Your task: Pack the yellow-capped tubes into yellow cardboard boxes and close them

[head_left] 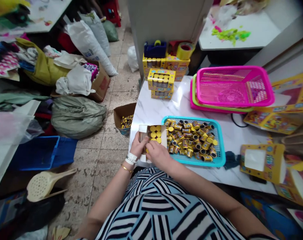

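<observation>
At the table's left front edge, my left hand (pixel 138 144) grips an open cardboard box (pixel 163 136) by its left side, with white inner flaps showing. Inside stand several small cylinders with round yellow tops (pixel 155 134). My right hand (pixel 156 154) is at the near end of this box, its fingers bent and closed; what they hold, if anything, is hidden. Just right of the box lies a turquoise plastic basket (pixel 221 150), holding many loose yellow cylinders (pixel 188 136), some showing dark ends.
Packed yellow boxes (pixel 161 79) stand on the white table (pixel 143 103), with a tape dispenser (pixel 155 49) behind. Pink and green baskets (pixel 261 73) are stacked back right, near flattened yellow cartons (pixel 262 161). On the floor are a carton of cylinders (pixel 118 115) and white sacks (pixel 87 43).
</observation>
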`<state>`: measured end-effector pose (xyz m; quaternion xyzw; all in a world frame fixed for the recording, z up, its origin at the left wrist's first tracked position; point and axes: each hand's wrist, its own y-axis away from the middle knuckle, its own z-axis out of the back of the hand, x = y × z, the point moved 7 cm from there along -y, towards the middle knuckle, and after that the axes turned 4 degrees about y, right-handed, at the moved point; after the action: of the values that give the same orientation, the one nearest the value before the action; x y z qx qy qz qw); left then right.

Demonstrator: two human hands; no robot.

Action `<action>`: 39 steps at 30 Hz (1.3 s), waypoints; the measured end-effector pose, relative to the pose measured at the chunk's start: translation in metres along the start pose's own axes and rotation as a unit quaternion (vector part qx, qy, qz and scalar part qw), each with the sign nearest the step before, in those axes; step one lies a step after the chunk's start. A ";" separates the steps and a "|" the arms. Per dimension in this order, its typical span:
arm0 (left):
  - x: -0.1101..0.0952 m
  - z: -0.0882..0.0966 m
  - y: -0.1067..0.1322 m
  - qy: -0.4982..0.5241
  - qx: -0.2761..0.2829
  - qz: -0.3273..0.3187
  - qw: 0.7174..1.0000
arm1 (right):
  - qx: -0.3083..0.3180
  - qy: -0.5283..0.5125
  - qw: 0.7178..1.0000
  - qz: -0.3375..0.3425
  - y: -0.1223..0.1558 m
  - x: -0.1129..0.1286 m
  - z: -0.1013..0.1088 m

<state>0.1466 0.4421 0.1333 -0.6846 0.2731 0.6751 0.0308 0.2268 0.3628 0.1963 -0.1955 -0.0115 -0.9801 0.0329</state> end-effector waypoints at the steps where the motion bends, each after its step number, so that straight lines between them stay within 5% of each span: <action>1: 0.002 0.002 0.002 0.010 -0.006 0.010 1.000 | -0.007 -0.027 0.999 0.016 0.000 -0.001 0.001; 4: 0.013 0.005 0.010 0.085 -0.024 0.065 0.994 | -0.064 -0.096 0.993 0.002 0.011 -0.028 0.016; 7: 0.021 0.001 0.019 0.137 -0.024 0.099 0.985 | -0.087 -0.042 0.981 -0.169 0.032 -0.091 0.021; 9: 0.025 -0.006 0.024 0.152 -0.018 0.108 0.982 | -0.008 0.034 0.962 -0.271 0.045 -0.129 0.005; 11: 0.027 -0.014 0.029 0.161 -0.009 0.116 0.980 | 0.106 0.085 0.944 -0.299 0.051 -0.148 -0.020; 13: 0.030 -0.024 0.032 0.164 -0.005 0.126 0.978 | 0.175 0.097 0.936 -0.289 0.050 -0.153 -0.042; 16: 0.035 -0.039 0.034 0.164 0.006 0.144 0.976 | 0.182 0.082 0.937 -0.286 0.044 -0.156 -0.052; 25: 0.043 -0.056 0.038 0.179 0.013 0.178 0.968 | 0.230 0.022 0.935 -0.268 0.097 -0.165 -0.036; 30: 0.027 -0.058 0.034 0.171 0.003 0.174 0.970 | 0.238 -0.020 0.939 -0.246 0.117 -0.168 -0.029; 32: 0.014 -0.057 0.030 0.184 0.004 0.167 0.969 | 0.216 -0.054 0.945 -0.239 0.120 -0.174 -0.024; 35: -0.008 -0.057 0.022 0.221 0.007 0.153 0.963 | 0.099 -0.147 0.952 -0.250 0.122 -0.186 -0.005; 39: -0.033 -0.063 0.016 0.241 0.015 0.132 0.961 | -0.104 -0.254 0.920 -0.281 0.123 -0.183 0.057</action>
<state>0.1991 0.4133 0.1748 -0.7841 0.3705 0.4843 -0.1155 0.4253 0.2529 0.1796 -0.4291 0.0280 -0.8619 -0.2686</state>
